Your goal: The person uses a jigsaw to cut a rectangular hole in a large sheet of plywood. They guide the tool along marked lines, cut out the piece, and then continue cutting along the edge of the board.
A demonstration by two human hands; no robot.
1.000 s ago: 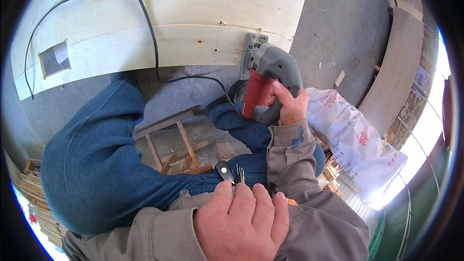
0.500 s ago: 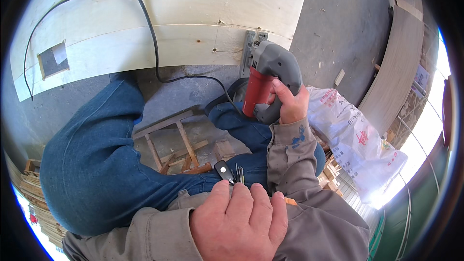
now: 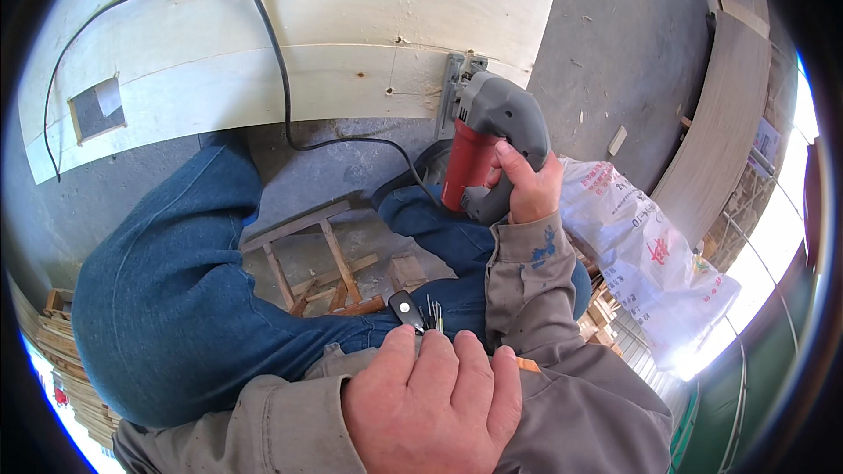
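My right hand (image 3: 532, 183) is wrapped around the handle of a red and grey jigsaw (image 3: 470, 158). The jigsaw's metal base plate (image 3: 450, 92) meets the near edge of a pale plywood sheet (image 3: 342, 79), close to its right end; the blade cannot be made out. A faint pencil-like line curves along the sheet, with a few small holes by it. Low in front of my body lies my left hand (image 3: 435, 404), back upward, fingers stretched out and thumb hidden. Just beyond its fingertips, a black key fob (image 3: 405, 308) and several thin metal pieces (image 3: 436, 316) rest at my lap.
A black cord (image 3: 283, 79) runs across the plywood to the jigsaw. The sheet has a square cutout (image 3: 98, 111) at left. A wooden frame (image 3: 329, 254) stands between my legs. To the right are a white printed sack (image 3: 645, 246) and curved wood panels (image 3: 716, 123).
Almost nothing differs. The jigsaw and my right hand have shifted very slightly to the right; my left hand stays in nearly the same place.
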